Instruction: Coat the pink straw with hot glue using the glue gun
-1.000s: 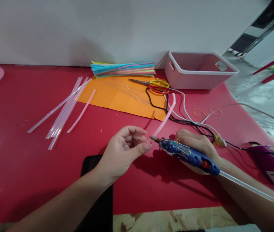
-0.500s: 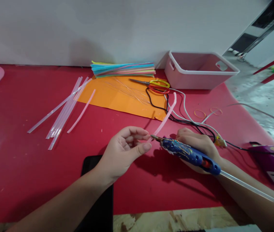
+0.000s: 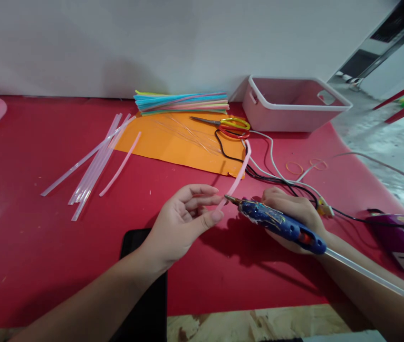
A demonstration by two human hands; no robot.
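Observation:
Between its thumb and fingers, my left hand (image 3: 184, 223) pinches the lower end of a pink pipe cleaner (image 3: 240, 173), whose bent tip points away from me. My right hand (image 3: 294, 213) is wrapped round a blue hot glue gun (image 3: 276, 221) streaked with dried glue. The gun's metal nozzle is at the pipe cleaner, close to my left fingertips. A clear glue stick (image 3: 366, 273) juts from the gun's back end. Another short pink pipe cleaner (image 3: 120, 164) lies on the red tabletop (image 3: 62, 256), beside several clear glue sticks (image 3: 95, 166).
At the back lie a bundle of coloured pipe cleaners (image 3: 182, 103), scissors (image 3: 234, 124) on an orange envelope (image 3: 173, 147), and a pink basket (image 3: 291, 116). Cables (image 3: 276, 179) run to a purple power strip (image 3: 398, 242) on the right. A black phone-like slab (image 3: 145, 304) is under my left forearm.
The upper end of the held pipe cleaner has swung left. The glue gun has shifted very slightly right, and its nozzle stays by the pipe cleaner. Both hands keep their hold.

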